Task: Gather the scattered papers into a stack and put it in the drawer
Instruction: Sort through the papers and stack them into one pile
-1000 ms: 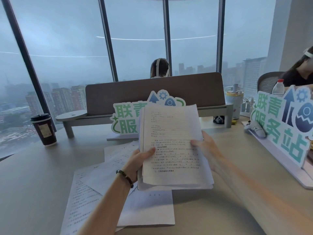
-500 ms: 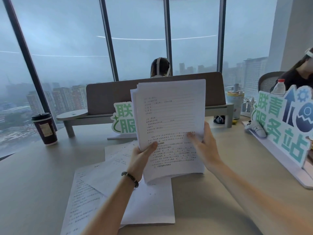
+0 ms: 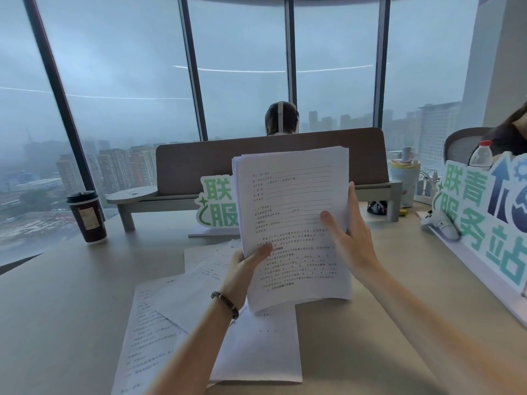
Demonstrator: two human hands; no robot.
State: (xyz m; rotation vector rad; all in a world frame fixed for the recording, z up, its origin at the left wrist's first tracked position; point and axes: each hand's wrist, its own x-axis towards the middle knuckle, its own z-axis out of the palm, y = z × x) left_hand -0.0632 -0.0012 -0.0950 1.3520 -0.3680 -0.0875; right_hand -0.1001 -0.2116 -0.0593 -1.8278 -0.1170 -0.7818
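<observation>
I hold a stack of printed white papers (image 3: 291, 201) upright over the desk, its lower edge near the desktop. My left hand (image 3: 245, 266), with a bead bracelet on the wrist, grips the stack's lower left edge, thumb on the front sheet. My right hand (image 3: 346, 238) holds the right edge, thumb lying on the front page and fingers behind. Several loose sheets (image 3: 171, 309) lie overlapped on the desk below and to the left. No drawer is in view.
A dark paper cup (image 3: 88, 216) stands at the left. A brown desk divider (image 3: 199, 166) and a green-lettered sign (image 3: 216, 206) stand behind the stack. Another sign (image 3: 482, 220), a white controller (image 3: 440, 225) and a bottle (image 3: 480, 155) are on the right. Two people sit beyond.
The stack has gone from lying tilted low over the desk to standing upright and higher. My right hand slid up along its right edge.
</observation>
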